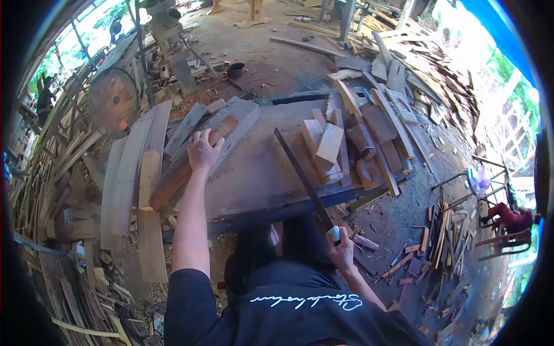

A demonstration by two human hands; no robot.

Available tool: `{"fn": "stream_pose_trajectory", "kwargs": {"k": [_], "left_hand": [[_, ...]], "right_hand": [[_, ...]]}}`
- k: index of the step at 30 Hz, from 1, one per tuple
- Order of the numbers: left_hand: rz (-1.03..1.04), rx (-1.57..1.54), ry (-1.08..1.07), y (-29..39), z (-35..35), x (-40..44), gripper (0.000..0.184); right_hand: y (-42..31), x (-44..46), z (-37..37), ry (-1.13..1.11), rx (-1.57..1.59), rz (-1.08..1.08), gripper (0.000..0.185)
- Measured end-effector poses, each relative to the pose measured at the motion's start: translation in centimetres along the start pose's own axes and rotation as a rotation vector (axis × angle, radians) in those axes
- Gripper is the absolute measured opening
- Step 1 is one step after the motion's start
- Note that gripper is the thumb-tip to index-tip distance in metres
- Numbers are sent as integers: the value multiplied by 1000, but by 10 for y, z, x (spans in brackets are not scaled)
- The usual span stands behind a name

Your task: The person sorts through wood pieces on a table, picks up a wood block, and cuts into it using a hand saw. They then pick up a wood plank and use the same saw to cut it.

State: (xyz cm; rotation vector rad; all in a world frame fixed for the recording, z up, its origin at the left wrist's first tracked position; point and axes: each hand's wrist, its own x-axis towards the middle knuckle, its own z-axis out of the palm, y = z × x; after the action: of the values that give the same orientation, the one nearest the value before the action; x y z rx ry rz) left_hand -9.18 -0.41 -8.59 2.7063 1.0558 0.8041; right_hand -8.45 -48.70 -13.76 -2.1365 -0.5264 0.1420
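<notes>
My left hand is closed over the top of a reddish-brown wooden beam, which lies slantwise at the left of the workbench. Its fingers curl over the beam's edge. Grey weathered boards lie right beside the beam. In my right hand, low and near my body, is the handle of a handsaw. The saw's long dark blade points up and left across the front edge of the bench, apart from the beam.
Cut wood blocks and brown pieces are heaped on the bench's right side. Long planks rest at the left. Offcuts litter the ground at right, where a person in red sits. A black bowl stands beyond the bench.
</notes>
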Motion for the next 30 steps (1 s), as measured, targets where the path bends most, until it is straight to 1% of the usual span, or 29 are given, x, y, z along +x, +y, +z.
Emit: {"fn": "stream_pose_trajectory", "kwargs": {"k": [4, 8, 10, 11, 13, 15, 17, 18, 21, 23, 24, 26, 27, 29, 30], "left_hand": [[3, 14, -6, -2, 1, 1, 54], [-5, 28, -30, -4, 1, 0, 54], [-5, 41, -26, -1, 3, 0, 54], [3, 35, -31, 1, 4, 1, 54], [36, 19, -70, -3, 1, -1, 54], [31, 24, -81, -9, 2, -2, 54], [18, 34, -88, -18, 1, -6, 54], [4, 17, -76, -22, 1, -5, 55], [-3, -47, -64, -37, 3, -1, 54], [63, 9, -129, -34, 1, -1, 50], [47, 11, -125, -30, 1, 1, 50], [-110, -18, -101, -19, 2, 5, 42], [-119, -11, -94, -15, 5, 13, 42], [-371, -56, -59, -9, 16, 29, 39], [-375, -50, -50, -5, 21, 33, 39]], "right_hand": [[-4, 3, -1, 78, 23, 81, 23], [-4, 4, 0, 86, 35, 96, 23], [-14, 2, -1, 75, 16, 46, 24], [-15, 0, 1, 83, 13, 53, 24], [-17, 2, 8, 78, 49, -32, 23], [-25, 5, 12, 36, 76, -45, 23], [-37, 10, 16, -21, 154, 17, 24], [-35, 13, 24, -8, 171, -49, 26], [-56, 31, 40, -52, 201, -110, 27], [-70, 48, 55, -95, 220, -128, 28], [-75, 57, 63, -113, 235, -162, 27], [-90, 74, 77, -131, 241, -259, 27], [-97, 83, 84, -140, 246, -267, 27], [-108, 98, 100, -137, 254, -337, 28], [-111, 103, 107, -153, 262, -339, 29]]}}
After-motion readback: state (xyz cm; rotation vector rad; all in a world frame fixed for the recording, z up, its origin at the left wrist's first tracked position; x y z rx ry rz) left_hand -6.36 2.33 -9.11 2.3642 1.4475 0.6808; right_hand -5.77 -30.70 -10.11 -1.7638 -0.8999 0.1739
